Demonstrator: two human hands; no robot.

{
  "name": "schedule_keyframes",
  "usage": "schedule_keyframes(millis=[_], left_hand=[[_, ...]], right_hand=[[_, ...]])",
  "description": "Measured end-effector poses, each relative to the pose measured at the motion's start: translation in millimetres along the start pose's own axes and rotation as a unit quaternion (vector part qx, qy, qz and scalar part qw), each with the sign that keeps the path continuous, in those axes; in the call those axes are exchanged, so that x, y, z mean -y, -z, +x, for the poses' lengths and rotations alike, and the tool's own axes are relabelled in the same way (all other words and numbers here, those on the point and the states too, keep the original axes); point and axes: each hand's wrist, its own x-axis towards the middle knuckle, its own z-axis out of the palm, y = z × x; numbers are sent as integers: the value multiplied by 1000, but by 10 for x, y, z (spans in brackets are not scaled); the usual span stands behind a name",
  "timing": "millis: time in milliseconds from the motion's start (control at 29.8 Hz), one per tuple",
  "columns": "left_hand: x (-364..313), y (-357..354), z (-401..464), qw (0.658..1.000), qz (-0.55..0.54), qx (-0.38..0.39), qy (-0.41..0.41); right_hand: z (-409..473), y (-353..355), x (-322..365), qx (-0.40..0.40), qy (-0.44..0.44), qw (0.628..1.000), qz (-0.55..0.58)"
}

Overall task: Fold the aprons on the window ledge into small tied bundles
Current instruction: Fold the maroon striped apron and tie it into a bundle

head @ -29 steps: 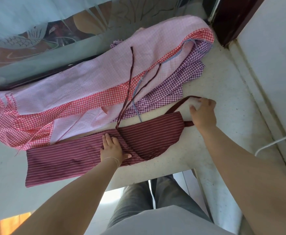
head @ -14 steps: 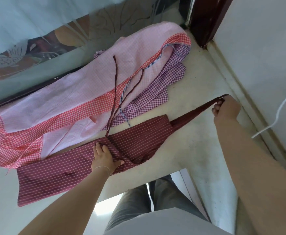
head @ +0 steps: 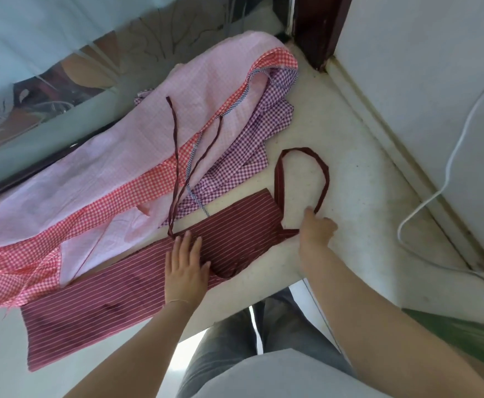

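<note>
Striped apron, flat along ledge front: our left hand presses it open-palmed, right hand fingering neck loop, grip unclear; loose ties may snag the gingham pile.

The apron in front is dark maroon with thin pale pinstripes, and its neck strap is the same maroon. Behind it there's a pale pink fine-check apron with a red-and-white gingham band, plus a purple-and-white gingham one. The ledge is speckled off-white, the cable white, the trousers grey.
</note>
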Motion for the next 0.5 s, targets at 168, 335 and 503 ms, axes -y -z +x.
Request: schedule_keyframes(millis=[168,335,503], left_hand=[[-419,83,319,992,-14,89,-91],[-621,63,460,967,40,204,-149],[-591,24,397,967,17,177,-184]], right_hand=[[-268,-99,-265,39,279,939,-196],[-169,-199,-160,225,233,916,-236],[-147,-146,-217,159,353,848,-361]])
